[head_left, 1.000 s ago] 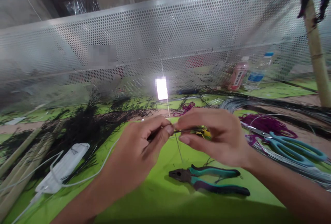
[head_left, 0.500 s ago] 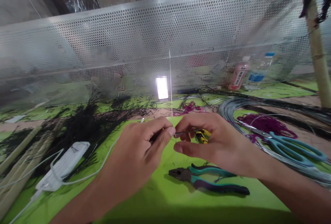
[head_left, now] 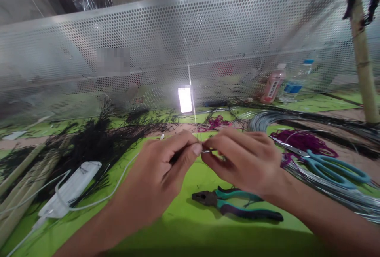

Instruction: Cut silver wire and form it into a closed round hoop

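Item 1: L hand (head_left: 163,172), thumb pressed to index fingertip, pinching a thin wire (head_left: 209,151), which shows betw. both hands' fingertips, above desk (head_left: 166,231), ctr.

Item 2: R hand (head_left: 252,162), fingers curled, tips close to L hand's; wire runs in betw. thumb & index, but cannot tell if gripped.

Item 3: pale thin strand (head_left: 194,116), approx. upright, rising from fingertips.

Item 4: pliers (head_left: 234,210), blk./teal handles, flat on grn. desk, just below R hand.

Item 5: scissors (head_left: 311,156), blue handles, R side, nr. purple yarn (head_left: 303,140) & wire coil (head_left: 257,124).

Item 6: wht. oblong unit (head_left: 73,188) w/ cable, L side, beside blk. strands (head_left: 97,142) & poles (head_left: 34,184).

Item 7: 2 bottles, pink (head_left: 272,87) & clear (head_left: 293,87), rear R, nr. perf. metal screen (head_left: 166,31).
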A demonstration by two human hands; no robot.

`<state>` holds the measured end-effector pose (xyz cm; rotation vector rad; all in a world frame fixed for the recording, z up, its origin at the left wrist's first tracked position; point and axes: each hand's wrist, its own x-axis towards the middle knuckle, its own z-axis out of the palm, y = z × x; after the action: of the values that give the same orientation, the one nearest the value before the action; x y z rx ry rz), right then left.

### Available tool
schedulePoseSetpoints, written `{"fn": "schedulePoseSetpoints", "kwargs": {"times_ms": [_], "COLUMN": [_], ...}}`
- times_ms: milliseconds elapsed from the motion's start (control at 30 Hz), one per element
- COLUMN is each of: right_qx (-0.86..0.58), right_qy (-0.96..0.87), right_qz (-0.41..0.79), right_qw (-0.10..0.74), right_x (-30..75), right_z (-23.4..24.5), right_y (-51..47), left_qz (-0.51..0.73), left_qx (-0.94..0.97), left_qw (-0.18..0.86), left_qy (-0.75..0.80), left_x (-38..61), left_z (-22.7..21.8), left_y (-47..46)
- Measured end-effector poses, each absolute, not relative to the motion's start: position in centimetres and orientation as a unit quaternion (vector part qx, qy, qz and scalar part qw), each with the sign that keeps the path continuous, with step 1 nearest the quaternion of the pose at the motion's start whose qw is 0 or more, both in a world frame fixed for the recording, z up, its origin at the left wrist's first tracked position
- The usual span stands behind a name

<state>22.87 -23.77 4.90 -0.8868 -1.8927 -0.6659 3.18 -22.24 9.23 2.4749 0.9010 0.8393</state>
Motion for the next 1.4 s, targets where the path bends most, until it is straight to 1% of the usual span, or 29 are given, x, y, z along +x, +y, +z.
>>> {"fn": "schedulePoseSetpoints", "kwargs": {"times_ms": [67,133,167,233,300,433,600,733,800,867,933,967,1000,1033,1067,1133,1200,1233,1300,1400], "right_qx": [-0.418,-0.427,-0.416,-0.394,-0.382,-0.354,-0.352,-0.340,-0.318,-0.276,-0.219,-0.196,-0.185,-0.192,-0.212,-0.272,-0.314,-0.322,-0.334,-0.351], "right_qy": [-0.774,-0.771,-0.766,-0.754,-0.747,-0.755,-0.753,-0.735,-0.743,-0.776,-0.806,-0.815,-0.820,-0.823,-0.824,-0.810,-0.784,-0.777,-0.771,-0.758], "right_qz": [-0.061,0.161,0.239,0.317,0.329,0.301,0.212,0.171,0.095,-0.053,-0.226,-0.286,-0.308,-0.287,-0.223,-0.010,0.179,0.237,0.294,0.323], "right_qw": [0.472,0.444,0.428,0.419,0.433,0.463,0.514,0.561,0.581,0.565,0.501,0.465,0.446,0.451,0.476,0.520,0.505,0.486,0.456,0.445], "right_x": [23.2,23.6,23.8,24.2,24.4,24.1,23.2,22.4,22.3,22.6,23.1,23.3,23.6,23.7,23.8,23.9,23.8,23.7,23.6,23.5], "right_z": [5.8,6.7,7.1,7.5,7.6,7.2,6.5,5.9,5.6,5.2,5.0,4.9,5.0,5.1,5.3,5.9,6.4,6.6,6.8,6.9], "right_y": [-23.8,-23.7,-23.7,-23.7,-23.6,-23.8,-24.4,-24.4,-24.2,-24.1,-24.1,-24.1,-24.1,-24.0,-24.0,-23.9,-23.8,-23.8,-23.8,-24.1], "left_qz": [0.312,0.309,0.305,0.300,0.298,0.280,0.275,0.283,0.291,0.295,0.300,0.302,0.304,0.305,0.304,0.301,0.299,0.298,0.293,0.288], "left_qx": [0.884,0.891,0.894,0.894,0.892,0.890,0.883,0.873,0.866,0.859,0.855,0.856,0.859,0.862,0.867,0.874,0.877,0.878,0.880,0.882], "left_qw": [0.168,0.169,0.175,0.188,0.194,0.193,0.196,0.219,0.235,0.249,0.251,0.245,0.234,0.222,0.209,0.192,0.183,0.181,0.181,0.184], "left_qy": [0.303,0.285,0.278,0.274,0.280,0.305,0.327,0.331,0.332,0.336,0.340,0.340,0.340,0.338,0.335,0.330,0.328,0.327,0.326,0.326], "left_x": [3.1,3.1,3.1,3.1,3.2,3.0,2.9,2.8,2.8,2.8,2.9,3.0,3.0,3.1,3.1,3.1,3.0,3.0,2.9,2.8], "left_z": [9.1,9.0,8.9,8.8,8.8,8.9,9.3,9.7,9.7,9.6,9.5,9.4,9.4,9.3,9.3,9.2,9.1,9.1,9.0,9.0], "left_y": [-22.1,-21.8,-21.8,-21.7,-21.8,-22.2,-22.4,-22.5,-22.5,-22.5,-22.4,-22.4,-22.3,-22.3,-22.2,-22.1,-22.0,-21.9,-22.0,-22.2]}}
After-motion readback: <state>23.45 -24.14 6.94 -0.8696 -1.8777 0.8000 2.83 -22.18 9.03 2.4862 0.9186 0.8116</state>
